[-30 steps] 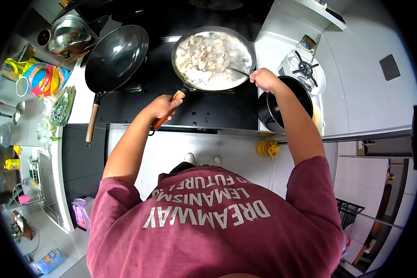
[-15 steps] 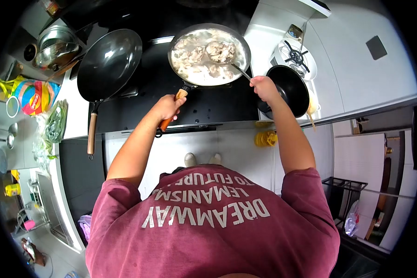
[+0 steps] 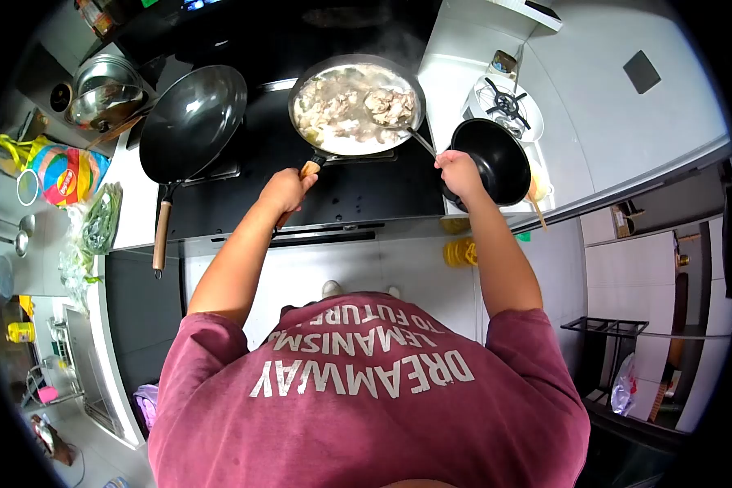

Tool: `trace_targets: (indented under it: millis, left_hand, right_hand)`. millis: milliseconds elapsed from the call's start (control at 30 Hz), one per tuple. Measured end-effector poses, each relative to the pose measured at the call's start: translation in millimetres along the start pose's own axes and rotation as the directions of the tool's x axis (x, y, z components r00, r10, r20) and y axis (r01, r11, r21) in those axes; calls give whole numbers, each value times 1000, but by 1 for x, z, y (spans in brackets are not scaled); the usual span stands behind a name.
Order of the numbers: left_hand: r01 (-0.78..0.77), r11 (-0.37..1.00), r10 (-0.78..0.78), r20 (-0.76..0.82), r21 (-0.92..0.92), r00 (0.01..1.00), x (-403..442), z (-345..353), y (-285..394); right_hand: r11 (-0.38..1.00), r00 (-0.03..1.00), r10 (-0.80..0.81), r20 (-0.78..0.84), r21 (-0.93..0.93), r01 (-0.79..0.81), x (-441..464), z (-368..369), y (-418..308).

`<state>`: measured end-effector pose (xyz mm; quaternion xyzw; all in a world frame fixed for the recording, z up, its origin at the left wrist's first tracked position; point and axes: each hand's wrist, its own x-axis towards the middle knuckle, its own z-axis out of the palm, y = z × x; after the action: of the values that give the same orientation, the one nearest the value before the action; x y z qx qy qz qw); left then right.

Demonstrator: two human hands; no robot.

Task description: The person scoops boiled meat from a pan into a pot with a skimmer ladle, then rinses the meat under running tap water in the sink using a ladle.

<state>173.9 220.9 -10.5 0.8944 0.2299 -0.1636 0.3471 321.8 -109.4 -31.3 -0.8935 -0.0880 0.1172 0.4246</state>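
My left hand [image 3: 286,190] is wrapped round the wooden handle of a wok [image 3: 331,151] on the black stovetop. Cloudy, steaming liquid and pale pieces of meat [image 3: 329,110] fill the wok. In my right hand [image 3: 459,173] is the dark handle of a skimmer [image 3: 420,140]. Its bowl, at the wok's right side, carries a heap of meat pieces [image 3: 389,106] and is mostly hidden under them. Just beyond my right hand stands a black pot [image 3: 496,163], its inside dark.
A second wok [image 3: 193,122] with a wooden handle rests on the stove's left. Metal bowls [image 3: 106,98], a colourful bag [image 3: 69,175] and green vegetables [image 3: 102,218] lie farther left. A white dish with a black rack [image 3: 504,102] is behind the pot. Yellow bottles [image 3: 460,252] stand on the floor.
The skimmer and its meat have shifted slightly toward me within the wok, its handle now lying over the rim. My left hand keeps its hold. The whole view has tilted a little.
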Motion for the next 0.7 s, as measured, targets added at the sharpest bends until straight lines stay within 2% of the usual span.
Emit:
trace_targets:
  millis: [67, 167, 200, 233, 300, 333, 433, 467, 533, 600, 700]
  left_hand:
    - [-9, 997, 16, -94, 73, 995, 9, 9, -9]
    - [-13, 976, 64, -225, 219, 972, -8, 5, 6]
    - [9, 979, 40, -235, 206, 971, -11, 5, 10]
    - [-50, 971, 134, -362, 233, 923, -13, 10, 11]
    - [-152, 938, 313, -574, 311, 757, -19, 23, 11]
    - [-231, 920, 385, -620, 317, 684, -19, 26, 14]
    - [-410, 851, 520, -633, 327, 574, -34, 31, 36]
    - [-426, 842, 533, -632, 331, 562, -34, 35, 41]
    - [-468, 858, 489, -616, 213, 617, -38, 43, 51]
    - [-507, 853, 469, -608, 124, 640, -38, 50, 56]
    - [-490, 862, 472, -554, 127, 686, -41, 55, 60]
  right_hand:
    - [999, 999, -53, -9, -14, 53, 1, -5, 7]
    - [999, 999, -37, 12, -5, 37, -4, -14, 6]
    - [999, 999, -28, 26, -29, 28, -5, -16, 5]
    - [999, 999, -37, 30, -33, 38, -5, -16, 9]
    - [998, 998, -50, 38, -40, 52, -7, -15, 16]
    - [999, 999, -28, 42, -16, 28, -9, -17, 16]
    - [999, 998, -5, 56, -34, 6, -7, -20, 16]
    - [999, 998, -37, 47, -28, 38, -6, -21, 18]
    - [994, 994, -106, 31, -20, 107, -2, -21, 22]
    - [993, 993, -113, 34, -18, 114, -1, -20, 24]
    - [997, 996, -48, 69, -50, 51, -3, -24, 17]
